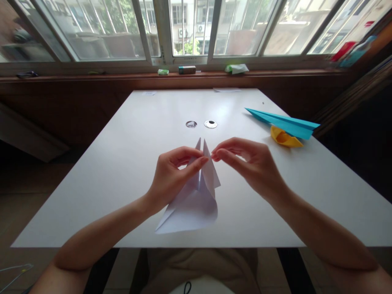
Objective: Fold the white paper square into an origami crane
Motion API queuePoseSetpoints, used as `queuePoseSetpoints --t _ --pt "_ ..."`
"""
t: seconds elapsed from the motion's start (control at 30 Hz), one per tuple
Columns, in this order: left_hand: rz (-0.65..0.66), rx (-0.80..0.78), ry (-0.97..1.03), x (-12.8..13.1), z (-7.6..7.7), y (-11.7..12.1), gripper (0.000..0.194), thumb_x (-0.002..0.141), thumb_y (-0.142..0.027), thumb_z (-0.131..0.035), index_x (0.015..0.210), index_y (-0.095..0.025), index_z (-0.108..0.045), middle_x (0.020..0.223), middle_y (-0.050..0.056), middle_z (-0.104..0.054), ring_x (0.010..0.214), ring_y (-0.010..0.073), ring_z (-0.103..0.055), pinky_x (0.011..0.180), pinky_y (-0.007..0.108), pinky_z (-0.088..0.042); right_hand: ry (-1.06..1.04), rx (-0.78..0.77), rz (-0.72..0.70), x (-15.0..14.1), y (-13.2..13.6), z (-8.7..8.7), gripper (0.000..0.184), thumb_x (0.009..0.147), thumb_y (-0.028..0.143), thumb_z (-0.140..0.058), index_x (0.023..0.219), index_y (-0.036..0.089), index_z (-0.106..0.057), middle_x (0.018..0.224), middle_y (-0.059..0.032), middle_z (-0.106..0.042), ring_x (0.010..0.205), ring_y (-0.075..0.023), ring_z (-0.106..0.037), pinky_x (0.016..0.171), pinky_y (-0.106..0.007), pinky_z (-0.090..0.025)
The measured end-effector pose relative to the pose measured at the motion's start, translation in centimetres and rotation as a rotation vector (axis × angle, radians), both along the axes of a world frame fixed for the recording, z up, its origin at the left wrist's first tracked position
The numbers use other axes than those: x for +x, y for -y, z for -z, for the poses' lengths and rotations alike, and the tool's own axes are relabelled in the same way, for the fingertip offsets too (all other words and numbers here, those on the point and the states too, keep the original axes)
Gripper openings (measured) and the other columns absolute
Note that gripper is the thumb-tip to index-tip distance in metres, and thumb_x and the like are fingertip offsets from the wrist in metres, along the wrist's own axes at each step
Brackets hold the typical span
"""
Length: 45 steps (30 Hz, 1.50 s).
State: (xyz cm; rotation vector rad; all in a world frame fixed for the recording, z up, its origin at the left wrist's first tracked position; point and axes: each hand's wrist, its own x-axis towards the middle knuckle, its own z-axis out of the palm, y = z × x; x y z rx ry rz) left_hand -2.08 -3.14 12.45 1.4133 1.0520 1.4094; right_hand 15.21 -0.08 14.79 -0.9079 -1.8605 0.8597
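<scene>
A white sheet of paper [194, 208], partly folded, is held up over the near middle of the table. Two narrow pointed flaps rise at its far end, and its near edge spreads wide and curls on the right. My left hand [174, 171] pinches the left pointed flap between thumb and fingers. My right hand [248, 161] is beside the right flap, thumb and fingertips pressed together at its edge. Whether the paper's edge lies between those right fingertips is hard to make out.
The white table [101, 175] carries a blue paper plane [281, 122] and a yellow paper boat [284, 138] at the right. Two small round discs, one silvery [191, 124] and one white with a black spot [210, 123], lie beyond my hands. Small packets [237, 68] rest on the windowsill.
</scene>
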Motion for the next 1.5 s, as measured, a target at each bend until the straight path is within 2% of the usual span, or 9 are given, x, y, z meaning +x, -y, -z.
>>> queuePoseSetpoints --t 0.07,0.13,0.23,0.33,0.53,0.7,0.97,1.23,1.5 --pt "0.061 -0.038 -0.046 -0.2 -0.3 0.1 0.008 0.071 -0.023 -0.07 0.077 -0.018 -0.069 0.079 0.001 -0.07 0.075 0.0116 -0.064 0.07 0.02 -0.051 -0.086 0.013 -0.01 0.7 -0.5 -0.8 0.013 0.076 0.03 -0.065 0.081 0.019 -0.067 0.076 -0.0014 -0.068 0.071 -0.0139 -0.064 0.067 -0.028 -0.054" --pt "0.131 -0.073 -0.08 -0.2 -0.5 0.3 0.009 0.071 -0.025 -0.07 0.075 -0.017 -0.068 0.077 0.001 -0.069 0.072 0.0108 -0.063 0.067 0.019 -0.05 -0.114 0.003 -0.078 1.2 -0.9 -1.3 0.01 0.076 0.027 -0.066 0.083 0.02 -0.066 0.079 -0.0006 -0.067 0.071 -0.0126 -0.064 0.067 -0.027 -0.054" --pt "0.215 -0.104 -0.117 -0.3 -0.9 0.6 0.01 0.072 -0.025 -0.069 0.075 -0.016 -0.068 0.075 0.002 -0.068 0.07 0.01 -0.061 0.065 0.019 -0.049 -0.047 -0.077 -0.243 1.6 -1.3 -1.7 0.011 0.075 0.027 -0.066 0.082 0.019 -0.066 0.078 -0.001 -0.066 0.071 -0.0122 -0.063 0.065 -0.026 -0.053" --pt "0.264 -0.112 -0.145 -0.4 -1.1 0.8 0.01 0.072 -0.025 -0.069 0.077 -0.016 -0.068 0.076 0.002 -0.068 0.071 0.0101 -0.06 0.066 0.02 -0.049 0.046 -0.125 -0.338 1.6 -1.4 -1.8 0.011 0.076 0.028 -0.065 0.078 0.017 -0.065 0.076 -0.002 -0.066 0.071 -0.012 -0.062 0.065 -0.026 -0.052" --pt "0.329 -0.112 -0.162 -0.6 -1.4 1.0 0.009 0.073 -0.024 -0.068 0.078 -0.016 -0.069 0.078 0.002 -0.068 0.073 0.0104 -0.06 0.067 0.019 -0.049 0.07 -0.074 -0.431 2.0 -1.4 -1.7 0.01 0.077 0.022 -0.063 0.085 0.017 -0.065 0.08 -0.0017 -0.066 0.072 -0.0108 -0.059 0.065 -0.025 -0.049" --pt "0.366 -0.114 -0.198 -0.6 -1.6 1.0 0.008 0.074 -0.024 -0.067 0.077 -0.016 -0.069 0.077 0.001 -0.068 0.072 0.0097 -0.06 0.067 0.019 -0.048 0.144 -0.018 -0.473 2.2 -1.5 -1.9 0.008 0.078 0.018 -0.061 0.085 0.017 -0.065 0.077 -0.0003 -0.066 0.066 -0.0084 -0.055 0.059 -0.023 -0.045" --pt "0.363 -0.086 -0.23 -0.6 -1.5 1.0 0.009 0.075 -0.025 -0.066 0.078 -0.016 -0.068 0.077 0.001 -0.068 0.071 0.0097 -0.059 0.066 0.019 -0.048 0.184 0.024 -0.421 2.1 -1.1 -2.0 0.005 0.076 0.016 -0.06 0.08 0.016 -0.064 0.074 0.0009 -0.066 0.064 -0.0075 -0.054 0.059 -0.022 -0.045" --pt "0.264 0.041 -0.317 -0.2 -0.8 0.9 0.011 0.076 -0.025 -0.065 0.078 -0.015 -0.068 0.08 0.004 -0.07 0.077 0.0145 -0.063 0.071 0.024 -0.049 0.257 0.103 -0.363 1.8 -1.0 -1.9 0.007 0.073 0.012 -0.059 0.075 0.017 -0.063 0.071 0.0022 -0.067 0.062 -0.0071 -0.055 0.059 -0.021 -0.043" --pt "0.253 -0.003 -0.28 -0.2 -0.8 0.9 0.012 0.076 -0.027 -0.065 0.077 -0.016 -0.067 0.079 0.004 -0.068 0.076 0.0143 -0.062 0.068 0.024 -0.048 0.219 0.137 -0.252 1.6 -0.6 -1.6 0.007 0.07 0.012 -0.059 0.07 0.018 -0.062 0.068 0.0029 -0.066 0.06 -0.0076 -0.053 0.057 -0.022 -0.041"
